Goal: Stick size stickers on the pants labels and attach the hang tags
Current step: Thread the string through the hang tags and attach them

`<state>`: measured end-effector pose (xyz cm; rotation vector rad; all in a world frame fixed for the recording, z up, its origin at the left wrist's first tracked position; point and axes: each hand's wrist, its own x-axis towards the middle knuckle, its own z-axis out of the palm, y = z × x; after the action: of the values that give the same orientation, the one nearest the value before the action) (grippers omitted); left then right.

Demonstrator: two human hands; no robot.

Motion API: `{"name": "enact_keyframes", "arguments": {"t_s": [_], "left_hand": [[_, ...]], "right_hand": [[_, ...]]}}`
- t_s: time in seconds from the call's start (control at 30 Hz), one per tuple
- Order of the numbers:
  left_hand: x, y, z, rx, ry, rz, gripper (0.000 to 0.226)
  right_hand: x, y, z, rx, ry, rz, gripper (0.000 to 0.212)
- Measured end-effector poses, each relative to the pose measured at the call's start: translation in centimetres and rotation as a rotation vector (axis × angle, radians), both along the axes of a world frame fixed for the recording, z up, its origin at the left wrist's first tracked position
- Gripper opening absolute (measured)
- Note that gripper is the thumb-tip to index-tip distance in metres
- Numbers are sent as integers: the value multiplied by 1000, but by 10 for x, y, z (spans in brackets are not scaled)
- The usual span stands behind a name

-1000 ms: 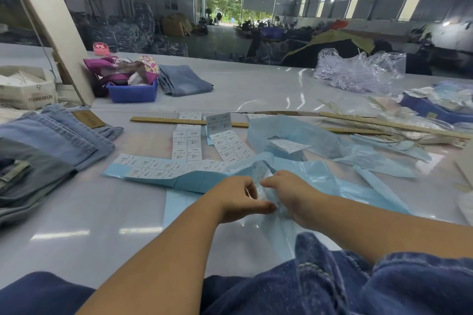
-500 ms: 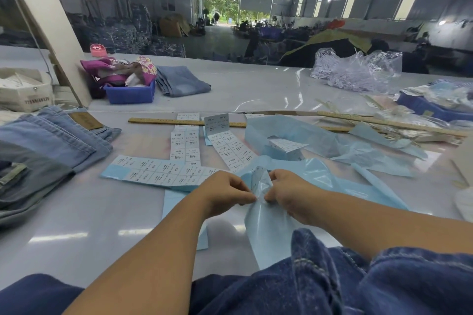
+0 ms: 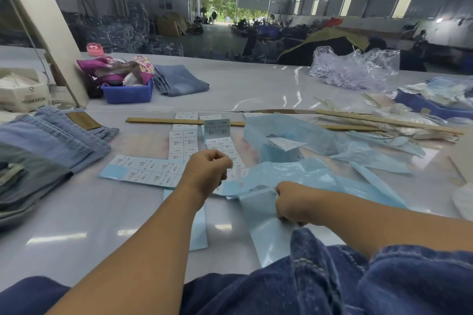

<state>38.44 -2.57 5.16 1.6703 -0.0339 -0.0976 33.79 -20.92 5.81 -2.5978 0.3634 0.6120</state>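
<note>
Dark blue jeans [image 3: 332, 276] lie in my lap at the bottom edge. My right hand [image 3: 294, 204] grips a glossy light-blue backing strip [image 3: 263, 227] just above them. My left hand [image 3: 207, 174] is raised to the left of it, fingers curled with the tips pinched on a small size sticker that they mostly hide. White size-sticker sheets [image 3: 151, 171] lie flat on the table beyond my hands, with two more strips [image 3: 183, 146] behind. Crumpled used backing paper [image 3: 307, 140] is piled to the right.
A stack of light-blue jeans [image 3: 51, 140] fills the left side. A wooden ruler [image 3: 153, 120] lies across the table, with a blue bin [image 3: 126, 93], folded jeans [image 3: 179, 80] and a white box [image 3: 20, 94] behind. A clear plastic bag [image 3: 358, 69] sits far right.
My hands, pinched together on the strip before, have pulled apart. The left rose up and left; the right drew the blue backing down toward my lap.
</note>
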Motion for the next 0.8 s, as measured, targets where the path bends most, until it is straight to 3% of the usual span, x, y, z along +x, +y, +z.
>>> {"name": "enact_keyframes", "arguments": {"t_s": [0.1, 0.2, 0.3, 0.43, 0.57, 0.63, 0.8], "left_hand": [[-2, -2, 10, -81, -57, 108, 9], [-11, -18, 17, 137, -220, 106, 10], [-27, -40, 34, 315, -393, 48, 16], [-56, -71, 84, 489, -654, -28, 8], [-100, -109, 139, 664, -990, -87, 11], [-120, -129, 165, 739, -1122, -118, 12], [-156, -187, 200, 970, -1035, -361, 13]], "right_hand": [[-3, -3, 7, -17, 139, 66, 20], [0, -12, 28, 0, 153, 103, 18], [-5, -27, 63, 77, 0, 39, 20], [-32, -48, 122, 419, -261, -141, 15], [-77, -69, 170, 643, -418, -233, 37], [-99, -82, 181, 691, -471, -245, 34], [-152, -137, 185, 862, -525, -371, 35]]}}
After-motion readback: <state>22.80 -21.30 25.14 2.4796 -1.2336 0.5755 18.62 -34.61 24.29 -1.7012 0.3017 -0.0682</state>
